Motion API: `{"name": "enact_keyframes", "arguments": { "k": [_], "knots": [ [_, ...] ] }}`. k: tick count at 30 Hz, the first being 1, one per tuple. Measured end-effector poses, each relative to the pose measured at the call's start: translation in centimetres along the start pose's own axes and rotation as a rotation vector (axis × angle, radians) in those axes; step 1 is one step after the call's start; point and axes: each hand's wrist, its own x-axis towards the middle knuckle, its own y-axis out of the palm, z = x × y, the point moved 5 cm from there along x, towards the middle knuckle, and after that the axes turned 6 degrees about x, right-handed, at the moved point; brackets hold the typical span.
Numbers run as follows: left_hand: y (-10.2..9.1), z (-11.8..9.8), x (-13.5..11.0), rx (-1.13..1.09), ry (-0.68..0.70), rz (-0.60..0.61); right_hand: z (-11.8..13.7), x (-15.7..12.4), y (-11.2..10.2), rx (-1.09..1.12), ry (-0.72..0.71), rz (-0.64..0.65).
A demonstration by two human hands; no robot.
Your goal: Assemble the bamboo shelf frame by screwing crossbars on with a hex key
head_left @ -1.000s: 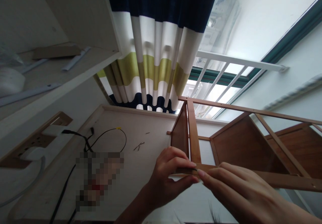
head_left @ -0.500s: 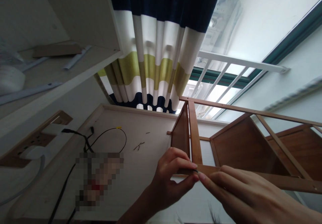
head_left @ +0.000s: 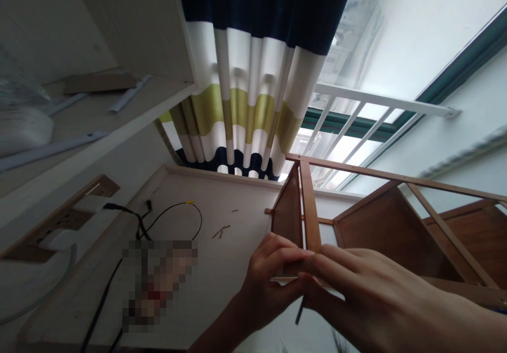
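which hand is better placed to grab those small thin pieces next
Probably the left hand: it is nearer the small thin pieces, while the right hand is farther off, beyond the left.

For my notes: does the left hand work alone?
No, the right hand is at the frame too, close beside the left hand.

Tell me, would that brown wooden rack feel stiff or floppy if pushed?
The rack is probably stiff, given its straight rails and flat panels. It may be fairly light for its size, since gaps show between the slim rails.
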Motion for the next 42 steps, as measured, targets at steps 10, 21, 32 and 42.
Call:
{"name": "enact_keyframes", "arguments": {
  "k": [10,21,32,42],
  "knots": [
    [0.1,0.1,-0.5,0.082,0.015,-0.087,-3.5,1.4,1.5,0.393,0.190,0.112],
    [-0.3,-0.2,-0.2,0.084,0.040,-0.067,-5.6,0.0,2.1,0.559,0.470,0.108],
    [-0.1,-0.2,-0.1,0.079,0.038,-0.029,-4.4,-2.7,1.3,0.368,0.312,0.018],
    [-0.2,-0.3,0.1,0.072,0.038,-0.049,-0.9,-3.1,1.2,0.056,0.143,-0.174]
  ]
}}
